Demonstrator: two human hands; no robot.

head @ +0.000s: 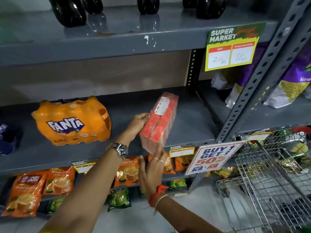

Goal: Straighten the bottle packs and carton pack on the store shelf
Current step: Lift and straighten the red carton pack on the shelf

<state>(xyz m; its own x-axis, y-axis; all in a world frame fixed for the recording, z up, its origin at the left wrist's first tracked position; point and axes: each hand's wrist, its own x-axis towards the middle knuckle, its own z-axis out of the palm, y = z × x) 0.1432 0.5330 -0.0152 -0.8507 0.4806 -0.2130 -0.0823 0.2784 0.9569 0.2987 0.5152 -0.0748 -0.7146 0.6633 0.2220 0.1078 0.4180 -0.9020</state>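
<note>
Nearest, my right hand (152,172) is open, fingertips under the near end of the red carton pack (159,122), which lies askew at the shelf (185,118) front; my left hand (137,124) steadies its left side. Farther left, the orange bottle pack (71,120) looks nearly square; carton unfinished.

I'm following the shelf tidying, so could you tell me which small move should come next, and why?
Probably swing the red carton pack square. It sits skewed, its near end overhanging the shelf edge, with the left hand and right hand on it.

Grey metal shelving (117,41) stands on pale floor tiles (134,219).
</note>
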